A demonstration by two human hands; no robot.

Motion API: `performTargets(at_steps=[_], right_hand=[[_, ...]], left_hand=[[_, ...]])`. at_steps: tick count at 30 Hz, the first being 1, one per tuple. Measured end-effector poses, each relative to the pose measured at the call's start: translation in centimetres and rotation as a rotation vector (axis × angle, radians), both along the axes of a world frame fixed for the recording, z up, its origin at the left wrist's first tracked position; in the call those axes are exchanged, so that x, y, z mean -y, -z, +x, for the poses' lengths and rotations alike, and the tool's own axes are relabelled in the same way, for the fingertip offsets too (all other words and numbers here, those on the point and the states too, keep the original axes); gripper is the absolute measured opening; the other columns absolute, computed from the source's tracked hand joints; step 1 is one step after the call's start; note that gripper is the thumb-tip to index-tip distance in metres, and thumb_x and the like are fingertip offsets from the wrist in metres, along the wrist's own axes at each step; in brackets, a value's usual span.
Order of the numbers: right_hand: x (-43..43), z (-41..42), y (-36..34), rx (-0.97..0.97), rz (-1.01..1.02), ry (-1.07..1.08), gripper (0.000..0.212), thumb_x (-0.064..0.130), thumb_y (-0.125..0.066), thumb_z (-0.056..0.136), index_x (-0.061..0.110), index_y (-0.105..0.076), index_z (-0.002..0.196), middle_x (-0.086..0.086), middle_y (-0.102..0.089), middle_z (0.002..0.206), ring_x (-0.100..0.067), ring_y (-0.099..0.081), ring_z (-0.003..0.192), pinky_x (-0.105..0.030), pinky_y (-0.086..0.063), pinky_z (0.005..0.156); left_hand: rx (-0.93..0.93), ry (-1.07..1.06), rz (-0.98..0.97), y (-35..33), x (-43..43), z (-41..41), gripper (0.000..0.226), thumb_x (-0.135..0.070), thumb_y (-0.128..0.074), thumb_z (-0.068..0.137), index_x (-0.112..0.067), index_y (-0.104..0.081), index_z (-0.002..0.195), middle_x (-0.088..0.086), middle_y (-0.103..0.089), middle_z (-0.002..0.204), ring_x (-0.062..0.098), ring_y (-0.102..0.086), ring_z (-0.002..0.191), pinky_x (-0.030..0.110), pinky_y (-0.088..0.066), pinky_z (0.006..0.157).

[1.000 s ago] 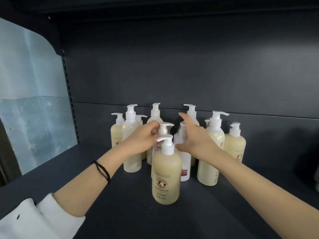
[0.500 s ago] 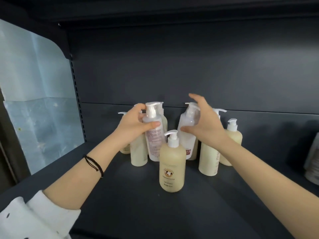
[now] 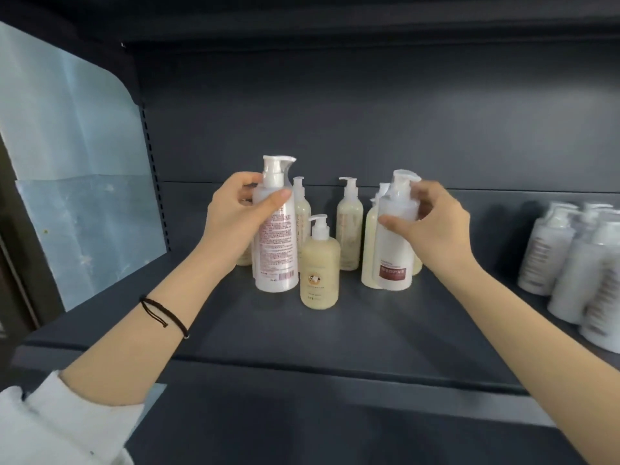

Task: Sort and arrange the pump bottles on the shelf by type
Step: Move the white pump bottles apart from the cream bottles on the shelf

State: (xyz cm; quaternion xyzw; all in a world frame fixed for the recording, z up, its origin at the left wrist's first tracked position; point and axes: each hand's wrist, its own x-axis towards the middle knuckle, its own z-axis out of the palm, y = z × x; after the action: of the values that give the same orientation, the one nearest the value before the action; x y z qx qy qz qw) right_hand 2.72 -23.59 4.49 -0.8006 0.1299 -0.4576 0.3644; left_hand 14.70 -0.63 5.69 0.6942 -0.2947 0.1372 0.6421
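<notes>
My left hand grips a tall white pump bottle with red print on its back, held by the shoulder left of centre. My right hand grips a second white pump bottle with a dark red label, right of centre. Both bottles hang at about shelf level; whether their bases touch the shelf I cannot tell. Between them a short cream pump bottle stands in front. Several taller cream pump bottles stand behind, partly hidden by my hands and the white bottles.
The dark grey shelf has a back wall and an upper shelf overhead. A group of white pump bottles stands at the right edge. A pale blue sheet covers the left side. The shelf's front lip runs below my forearms.
Both hands have lifted the two white bottles out of the cluster and drawn them apart and forward. The view has shifted, revealing the white bottles on the right.
</notes>
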Motion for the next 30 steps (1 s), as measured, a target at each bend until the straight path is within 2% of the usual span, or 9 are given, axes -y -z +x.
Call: performTargets(at_steps=[5,8,10,13,17,19,22,26,30], right_hand=[[0.5,-5.1,2.6,-0.071,0.046,0.019,0.061,0.026,-0.083,0.071,0.019,-0.056,0.125,0.009,-0.062,0.108,-0.008,-0.059,0.094,-0.014,-0.042,0.072],[1.5,-7.9,3.7,-0.104,0.065,0.033,0.058,0.024,-0.083,0.070,0.021,-0.056,0.121,0.009,-0.062,0.105,-0.007,-0.059,0.091,-0.013,-0.041,0.069],[2.6,-9.8,4.1,-0.129,0.076,0.049,0.056,0.024,-0.083,0.071,0.022,-0.056,0.119,0.010,-0.062,0.104,-0.004,-0.059,0.090,-0.010,-0.040,0.067],[4.7,-12.7,4.4,-0.154,0.072,0.074,0.053,0.024,-0.081,0.073,0.023,-0.056,0.119,0.012,-0.063,0.102,-0.002,-0.059,0.089,-0.009,-0.040,0.065],[8.1,-16.9,4.8,-0.164,0.061,0.112,0.050,0.025,-0.080,0.074,0.027,-0.055,0.117,0.017,-0.061,0.097,0.007,-0.055,0.084,-0.008,-0.038,0.063],[10.3,-19.3,4.8,-0.158,0.067,0.130,0.050,0.024,-0.080,0.075,0.027,-0.054,0.117,0.024,-0.056,0.091,0.010,-0.053,0.081,-0.007,-0.039,0.061],[13.8,-22.5,4.7,-0.156,0.056,0.153,0.057,0.025,-0.080,0.075,0.026,-0.053,0.125,0.024,-0.054,0.093,0.003,-0.054,0.082,-0.006,-0.038,0.062],[18.7,-26.2,4.8,-0.116,0.061,0.192,0.060,0.026,-0.080,0.075,0.026,-0.054,0.129,0.018,-0.057,0.105,-0.006,-0.054,0.093,-0.007,-0.036,0.069],[23.4,-29.1,5.2,-0.086,0.046,0.232,0.058,0.030,-0.080,0.074,0.027,-0.055,0.126,0.016,-0.058,0.109,-0.008,-0.055,0.095,-0.020,-0.039,0.081]], left_hand=[[-0.060,0.134,0.048,2.2,1.8,-4.2,0.040,-0.038,-0.074,0.078,-0.028,-0.058,0.113,-0.002,-0.066,0.110,0.015,-0.063,0.101,0.033,-0.052,0.085],[-0.076,0.222,0.081,3.2,3.7,-6.5,0.031,-0.036,-0.073,0.080,-0.036,-0.056,0.105,-0.006,-0.065,0.107,0.013,-0.062,0.102,0.028,-0.050,0.080],[-0.079,0.272,0.103,3.6,5.4,-8.2,0.033,-0.035,-0.072,0.081,-0.034,-0.056,0.109,-0.008,-0.065,0.106,0.010,-0.061,0.101,0.023,-0.047,0.077],[-0.068,0.324,0.112,4.1,8.4,-10.6,0.040,-0.033,-0.072,0.081,-0.026,-0.056,0.117,-0.006,-0.066,0.109,0.010,-0.061,0.103,0.023,-0.049,0.082],[-0.087,0.391,0.102,4.6,13.2,-13.9,0.030,-0.031,-0.072,0.082,-0.034,-0.056,0.108,-0.008,-0.065,0.107,0.007,-0.061,0.101,0.020,-0.049,0.077],[-0.101,0.416,0.089,4.7,16.0,-15.9,0.031,-0.032,-0.071,0.082,-0.032,-0.057,0.110,-0.006,-0.066,0.108,0.008,-0.061,0.101,0.022,-0.049,0.079],[-0.099,0.433,0.071,5.1,20.1,-19.3,0.033,-0.033,-0.071,0.082,-0.028,-0.058,0.112,-0.009,-0.066,0.107,0.006,-0.062,0.101,0.024,-0.049,0.083],[-0.109,0.470,0.065,5.5,25.4,-23.6,0.028,-0.030,-0.069,0.084,-0.030,-0.056,0.109,-0.011,-0.066,0.105,0.004,-0.062,0.098,0.017,-0.049,0.076],[-0.129,0.464,0.049,5.8,30.1,-26.5,0.029,-0.030,-0.068,0.085,-0.032,-0.055,0.111,-0.010,-0.065,0.110,0.004,-0.062,0.100,0.021,-0.051,0.081]])
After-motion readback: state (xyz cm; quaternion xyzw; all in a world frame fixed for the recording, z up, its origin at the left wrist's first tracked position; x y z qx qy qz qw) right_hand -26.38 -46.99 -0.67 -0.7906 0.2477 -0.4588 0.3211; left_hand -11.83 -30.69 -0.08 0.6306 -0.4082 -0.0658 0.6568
